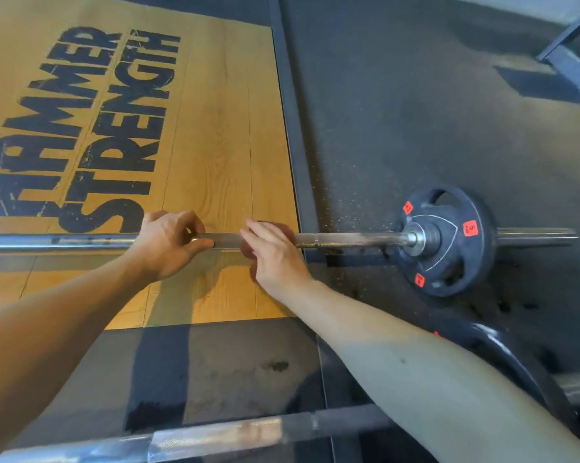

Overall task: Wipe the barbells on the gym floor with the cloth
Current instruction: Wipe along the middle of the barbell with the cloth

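Note:
A steel barbell point(348, 239) lies across the wooden platform and the rubber floor, with a small black weight plate point(449, 242) on its right sleeve. My left hand point(168, 243) grips the bar's shaft just left of centre. My right hand point(275, 252) presses a reddish-brown cloth point(283, 228) around the bar right beside it; the cloth is mostly hidden under my fingers. A second barbell point(198, 436) lies closer to me along the bottom edge, with its black plate point(512, 359) partly behind my right forearm.
The wooden platform point(215, 128) carries large black lettering and is edged by a dark metal frame strip point(292, 128). Speckled black rubber flooring point(432, 111) fills the right side. A grey metal rack foot point(569, 61) stands at the top right.

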